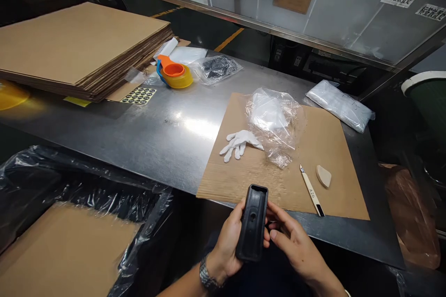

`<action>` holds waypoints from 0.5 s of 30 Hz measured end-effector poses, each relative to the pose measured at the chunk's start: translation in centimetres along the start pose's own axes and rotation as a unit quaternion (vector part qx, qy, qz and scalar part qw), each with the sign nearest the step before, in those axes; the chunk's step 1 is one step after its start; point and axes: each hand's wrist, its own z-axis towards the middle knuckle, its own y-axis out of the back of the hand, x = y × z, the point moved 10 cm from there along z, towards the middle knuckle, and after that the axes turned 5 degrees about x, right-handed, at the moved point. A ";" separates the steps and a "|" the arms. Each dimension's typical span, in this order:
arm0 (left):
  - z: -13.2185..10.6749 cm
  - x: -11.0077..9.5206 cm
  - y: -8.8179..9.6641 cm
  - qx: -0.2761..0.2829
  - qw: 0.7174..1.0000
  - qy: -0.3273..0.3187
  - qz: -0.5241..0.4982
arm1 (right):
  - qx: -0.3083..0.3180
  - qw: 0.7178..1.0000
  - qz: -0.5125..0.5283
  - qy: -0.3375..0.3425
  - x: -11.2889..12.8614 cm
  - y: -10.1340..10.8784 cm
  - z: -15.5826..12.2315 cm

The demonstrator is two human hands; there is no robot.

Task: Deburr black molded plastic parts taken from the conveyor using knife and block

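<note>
At the lower left, black plastic film [146, 234] surrounds a flat brown surface [66, 250]. Above it, a stack of cardboard sheets [83, 46] rests on a metal bench [156, 125]; a sheet of round black labels [138, 96] lies at its right side. Next comes an orange tape dispenser [173, 70] with yellow tape, and just beside it a clear bag [219, 67] with dark contents.

At the lower centre, the left hand [228, 241], with a metal-banded watch [208, 274] at the wrist, grasps 1 long black tray-like part [252, 222], its hollow side up, in front of the bench's near edge. Beyond the part, 1 white glove [240, 141] lies on a cardboard mat [331, 139], touching a crumpled transparent bag [272, 111]. The right hand [296, 246] is loosely curled beside the part's right edge; whether its fingertips touch the part cannot be told.

Farther right on the mat, a white-handled knife [310, 190] marked A26 lies tip away from the person, near a beige pad [323, 176]. At the upper right, a plastic-wrapped packet [341, 104] lies across the mat's far corner.
</note>
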 end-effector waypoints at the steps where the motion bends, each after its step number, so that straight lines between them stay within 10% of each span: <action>1: 0.0 0.0 0.0 -0.004 1.000 0.000 0.000 | -0.011 1.000 -0.010 0.003 0.0 0.2 0.4; 15: 2.2 -2.1 1.1 -0.019 0.986 -0.078 0.149 | -0.186 0.959 -0.214 0.014 1.5 6.9 6.5</action>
